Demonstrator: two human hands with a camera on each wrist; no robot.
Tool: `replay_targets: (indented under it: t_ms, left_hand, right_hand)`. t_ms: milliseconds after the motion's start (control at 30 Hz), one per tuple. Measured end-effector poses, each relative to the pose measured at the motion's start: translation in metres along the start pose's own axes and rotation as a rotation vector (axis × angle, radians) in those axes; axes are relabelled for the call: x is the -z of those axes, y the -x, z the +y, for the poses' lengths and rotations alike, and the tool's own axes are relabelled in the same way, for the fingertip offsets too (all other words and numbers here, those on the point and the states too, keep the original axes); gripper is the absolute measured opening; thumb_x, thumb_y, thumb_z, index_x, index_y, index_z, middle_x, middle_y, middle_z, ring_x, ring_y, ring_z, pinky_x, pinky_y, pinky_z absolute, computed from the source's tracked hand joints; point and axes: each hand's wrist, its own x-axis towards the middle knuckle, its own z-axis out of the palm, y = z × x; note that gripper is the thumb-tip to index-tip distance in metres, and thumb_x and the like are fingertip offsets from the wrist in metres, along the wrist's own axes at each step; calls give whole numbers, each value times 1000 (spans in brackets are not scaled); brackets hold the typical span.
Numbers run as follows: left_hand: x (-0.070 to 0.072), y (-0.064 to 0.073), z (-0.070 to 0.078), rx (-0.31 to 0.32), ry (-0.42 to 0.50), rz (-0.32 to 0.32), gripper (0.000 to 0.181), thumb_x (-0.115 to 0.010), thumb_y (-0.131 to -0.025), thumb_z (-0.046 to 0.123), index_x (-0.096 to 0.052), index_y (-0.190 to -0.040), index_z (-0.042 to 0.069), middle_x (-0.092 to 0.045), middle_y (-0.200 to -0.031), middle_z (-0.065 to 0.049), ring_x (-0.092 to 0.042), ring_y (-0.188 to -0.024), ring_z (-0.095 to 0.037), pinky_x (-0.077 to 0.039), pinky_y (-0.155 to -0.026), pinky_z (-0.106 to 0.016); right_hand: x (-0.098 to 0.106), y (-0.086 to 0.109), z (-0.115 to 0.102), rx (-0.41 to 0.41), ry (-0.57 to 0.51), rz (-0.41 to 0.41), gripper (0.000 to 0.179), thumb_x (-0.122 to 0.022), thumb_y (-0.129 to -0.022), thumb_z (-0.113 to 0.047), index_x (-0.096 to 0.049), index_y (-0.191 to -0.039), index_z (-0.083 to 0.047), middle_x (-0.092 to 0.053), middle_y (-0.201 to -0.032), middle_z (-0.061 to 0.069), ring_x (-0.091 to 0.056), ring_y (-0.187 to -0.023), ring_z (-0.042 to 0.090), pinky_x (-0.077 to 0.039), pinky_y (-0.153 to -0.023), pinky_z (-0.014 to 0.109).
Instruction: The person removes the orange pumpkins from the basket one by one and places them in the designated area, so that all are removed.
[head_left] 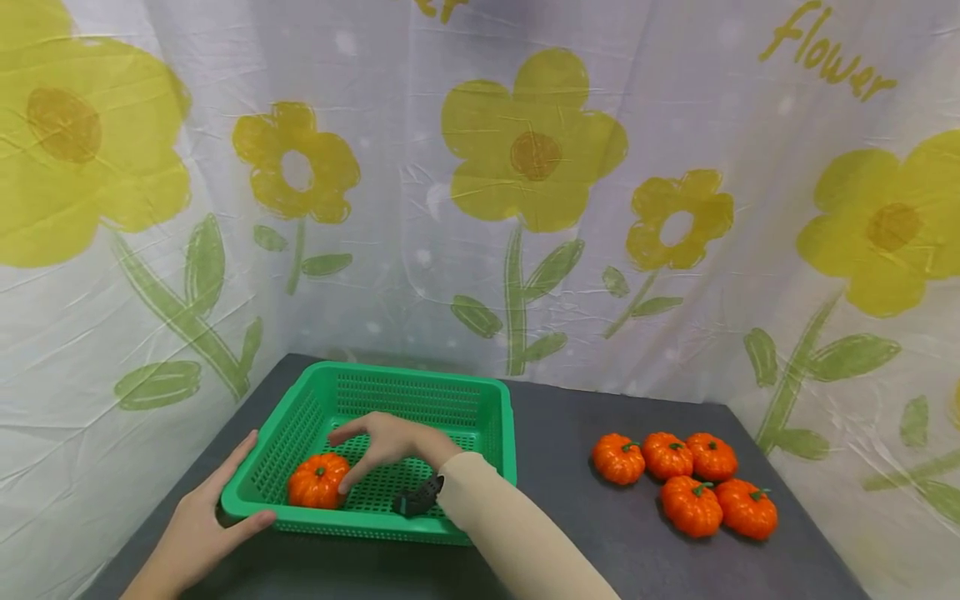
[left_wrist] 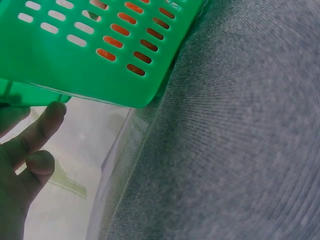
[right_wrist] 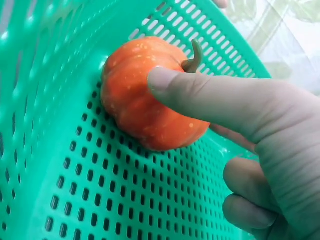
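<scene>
A green plastic basket (head_left: 495, 433) with slotted walls stands on the dark tabletop. Inside, at its front left, sits an orange pumpkin (head_left: 313, 482) with a green stem. My right hand (head_left: 390, 442) reaches into the basket over the pumpkin, thumb and forefinger spread apart. In the right wrist view, the thumb (right_wrist: 200, 95) overlaps the pumpkin's side, while the other fingers are partly hidden. My left hand (head_left: 197, 525) rests at the basket's front left corner, fingers along the left side and thumb by the front rim. The left wrist view shows its fingertips right at the rim.
Several more orange pumpkins (head_left: 692, 506) lie grouped on the dark tabletop (head_left: 570, 517), to the right of the basket. A flower-printed curtain (head_left: 405, 275) encloses the table at the back and sides. A black band (head_left: 418, 497) circles my right wrist.
</scene>
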Motion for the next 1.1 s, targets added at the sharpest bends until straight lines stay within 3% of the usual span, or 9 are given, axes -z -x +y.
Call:
replay_targets:
  t_ms: [267, 533, 867, 1100]
  left_hand:
    - [0, 0, 0, 1, 5, -3, 106, -85, -90, 34, -19, -173, 25, -39, -164, -29, -50, -134, -55, -47, -92, -78]
    - [2, 0, 2, -8, 12, 0, 108, -86, -89, 33, -17, -172, 29, -39, -163, -29, -49, -135, -57, -47, -92, -78]
    - [1, 0, 1, -10, -2, 5, 107, -86, -89, 33, -18, -172, 29, -40, -164, -27, -50, -132, -55, -48, -92, -76]
    - [1, 0, 0, 19, -5, -17, 106, -84, -91, 36, -17, -173, 29, -37, -166, -27, -48, -136, -56, -46, -93, -76]
  right_hand:
    - [-5, -9, -2, -11, 32, -80, 76, -86, -90, -27, -53, -158, -17, -53, -159, -8, -47, -145, 3, -44, -113, 21]
    - [-8, -15, -3, -18, 37, -84, 74, -87, -90, -27, -56, -156, -22, -54, -158, -9, -49, -143, 2, -45, -112, 21]
    - [-9, -15, -5, -49, 42, -51, 70, -87, -89, -30, -60, -153, -23, -59, -152, -11, -52, -138, 1, -47, -110, 21]
    - [-8, -10, -10, -87, 124, 50, 67, -88, -88, -39, -65, -148, -22, -64, -146, -11, -58, -132, 2, -52, -99, 18]
